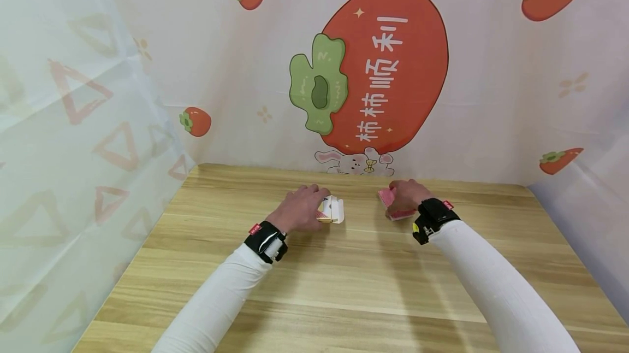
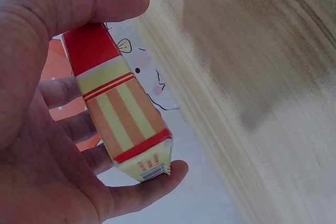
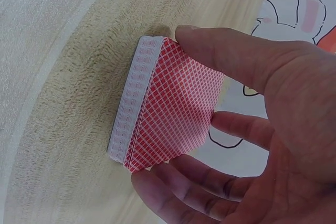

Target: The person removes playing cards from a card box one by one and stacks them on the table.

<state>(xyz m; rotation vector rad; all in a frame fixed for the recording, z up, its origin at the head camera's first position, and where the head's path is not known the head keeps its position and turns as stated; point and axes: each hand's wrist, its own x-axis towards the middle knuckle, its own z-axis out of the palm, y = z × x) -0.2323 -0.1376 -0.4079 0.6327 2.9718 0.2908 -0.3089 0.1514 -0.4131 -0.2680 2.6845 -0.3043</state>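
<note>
So, far L: the L hand [image 1: 301, 208] is holding the card box [image 2: 126, 114], thumb lying toward one end, other fingers wrapping behind and round the far end, approx. as wide as the box is long. The box is sitting on or just above the table [image 1: 344, 287], near its back edge, w/ a white flap [image 1: 339, 212] sticking out open toward the R. Can't tell if any cards are sitting inside. Further R, well apart from the box, the deck [image 3: 178, 98] is showing its red-&-white lattice back; the R hand [image 1: 407, 195] is gripping it betw. thumb & fingers at opp. edges. Progress-wise: box open & deck out, held as approx. one stack; those bits are looking done. Flap isn't closing the box yet, & neither item is lying free of a hand; anything else left, can't tell.
</note>
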